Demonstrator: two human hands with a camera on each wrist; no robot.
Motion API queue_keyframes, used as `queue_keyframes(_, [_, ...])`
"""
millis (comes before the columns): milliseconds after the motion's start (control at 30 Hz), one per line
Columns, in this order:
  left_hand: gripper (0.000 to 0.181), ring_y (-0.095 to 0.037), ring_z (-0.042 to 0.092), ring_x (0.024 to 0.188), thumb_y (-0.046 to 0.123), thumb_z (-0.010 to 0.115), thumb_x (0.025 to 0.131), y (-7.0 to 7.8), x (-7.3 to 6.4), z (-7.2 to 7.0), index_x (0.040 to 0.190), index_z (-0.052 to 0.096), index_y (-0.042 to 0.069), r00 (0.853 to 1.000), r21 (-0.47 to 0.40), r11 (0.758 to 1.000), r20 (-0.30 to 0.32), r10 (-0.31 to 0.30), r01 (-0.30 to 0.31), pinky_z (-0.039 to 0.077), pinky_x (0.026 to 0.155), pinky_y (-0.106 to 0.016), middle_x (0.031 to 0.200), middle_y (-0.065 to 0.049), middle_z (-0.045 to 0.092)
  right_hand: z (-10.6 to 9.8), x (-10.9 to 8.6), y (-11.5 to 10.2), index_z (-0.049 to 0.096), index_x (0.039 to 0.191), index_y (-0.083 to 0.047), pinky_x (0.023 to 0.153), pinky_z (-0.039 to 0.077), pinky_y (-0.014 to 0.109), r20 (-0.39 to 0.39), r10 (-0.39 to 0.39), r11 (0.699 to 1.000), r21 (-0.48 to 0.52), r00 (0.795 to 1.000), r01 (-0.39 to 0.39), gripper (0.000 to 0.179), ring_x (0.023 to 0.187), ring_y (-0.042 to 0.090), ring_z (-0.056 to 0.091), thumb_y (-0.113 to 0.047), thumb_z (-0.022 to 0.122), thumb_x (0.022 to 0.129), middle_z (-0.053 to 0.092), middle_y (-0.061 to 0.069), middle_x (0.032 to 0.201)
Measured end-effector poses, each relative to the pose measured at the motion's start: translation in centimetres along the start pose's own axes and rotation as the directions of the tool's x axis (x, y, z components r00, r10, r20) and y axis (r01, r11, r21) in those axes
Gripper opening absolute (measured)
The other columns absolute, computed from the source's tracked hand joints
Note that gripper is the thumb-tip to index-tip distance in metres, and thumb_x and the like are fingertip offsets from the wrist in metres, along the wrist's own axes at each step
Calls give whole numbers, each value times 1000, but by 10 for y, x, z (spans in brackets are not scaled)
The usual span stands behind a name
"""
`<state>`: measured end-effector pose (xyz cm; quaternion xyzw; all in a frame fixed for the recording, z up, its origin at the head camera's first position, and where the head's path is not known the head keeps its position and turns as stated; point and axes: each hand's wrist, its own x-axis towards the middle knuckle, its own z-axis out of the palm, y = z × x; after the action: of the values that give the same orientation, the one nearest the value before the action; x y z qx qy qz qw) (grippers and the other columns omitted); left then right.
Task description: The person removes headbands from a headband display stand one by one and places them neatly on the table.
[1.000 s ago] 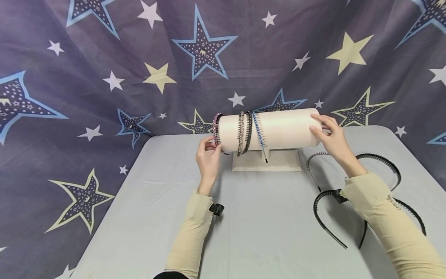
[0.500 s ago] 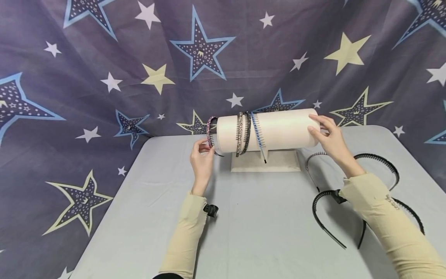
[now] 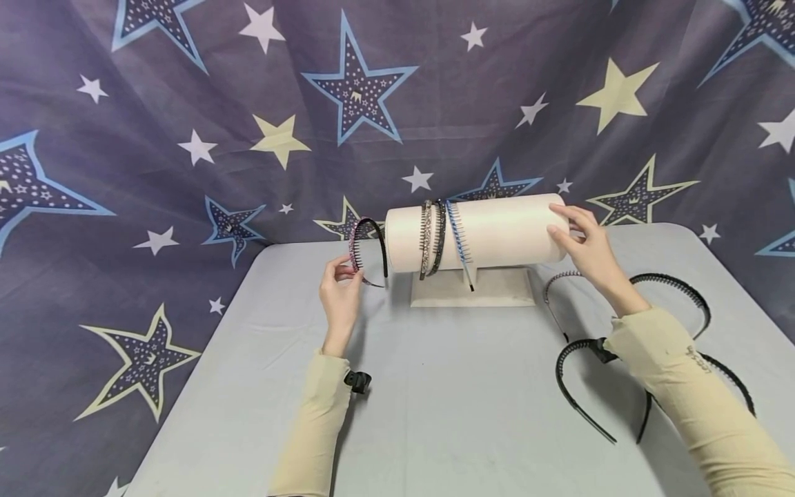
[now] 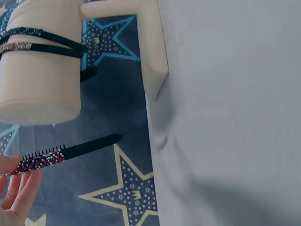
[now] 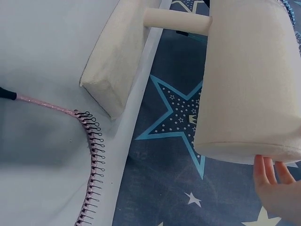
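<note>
In the head view my left hand [image 3: 340, 293] pinches a pink glittery toothed headband [image 3: 352, 247], held just off the left end of a cream padded roll [image 3: 512, 228]. The left wrist view shows thumb and fingers on its sparkly band [image 4: 42, 161]; the dark tip points away from the hand. A silver sparkly headband [image 3: 426, 238], a black one [image 3: 439, 238] and a slanted blue one [image 3: 457, 233] sit around the roll. At the roll's right end rests my right hand [image 3: 593, 252], its extended fingertips [image 5: 269, 165] touching the end rim in the right wrist view.
The roll stands on a cream base [image 3: 491, 293] near the back of the grey-covered table [image 3: 472, 414]. On the right lie a pink toothed headband [image 3: 555, 310] and several black ones, one at the front [image 3: 574, 400], partly under the right arm. A starry cloth [image 3: 205, 103] hangs behind.
My left hand has moved left and slightly down, taking the pink glittery headband off the roll's left end. The right hand has stayed at the right end.
</note>
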<state>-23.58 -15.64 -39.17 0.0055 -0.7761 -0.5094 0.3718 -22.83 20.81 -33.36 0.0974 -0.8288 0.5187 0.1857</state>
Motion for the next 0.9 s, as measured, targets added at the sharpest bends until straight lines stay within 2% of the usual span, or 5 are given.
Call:
queue_keyframes(233, [29,-30,59,68,-9,65,71,-4,1,-14,99,59,-5,999,-12,999,3,-41,41,52,65,-37,76,-20,59,0,0,0,45,125,4,73,38,5,4,-3,1000,5,1000,3,40,95,8,41,-12,51,89,35,21,125])
queue_keyframes(300, [29,-30,59,68,-8,65,71,-3,0,-18,99,59,-5,998,-5,999,9,-54,54,53,65,-34,76,-20,60,0,0,0,45,125,4,73,38,5,1,-5,1000,7,1000,5,40,94,7,41,-11,51,89,35,21,124])
queue_keyframes(500, [29,-21,59,69,-5,65,73,-2,-1,-32,102,60,-3,992,4,993,47,-119,119,48,57,-9,80,-17,61,0,-1,0,45,125,3,72,38,5,3,-5,1000,-1,1000,5,40,94,6,42,-12,51,89,36,21,125])
queue_keyframes(700, [30,-2,54,65,-5,65,74,1,-3,-48,103,62,-2,983,-4,986,82,-166,167,48,57,-8,82,-20,62,0,0,0,45,125,4,72,37,5,1,-7,1000,-1,1000,7,40,93,5,41,-12,51,89,36,21,124])
queue_keyframes(900, [31,-11,57,66,-10,63,73,20,-7,-62,104,60,-8,961,-30,970,145,-234,240,51,57,-10,85,-27,60,0,0,1,45,125,4,72,37,4,-8,-14,1000,4,1000,14,39,92,4,41,-11,52,89,36,21,123])
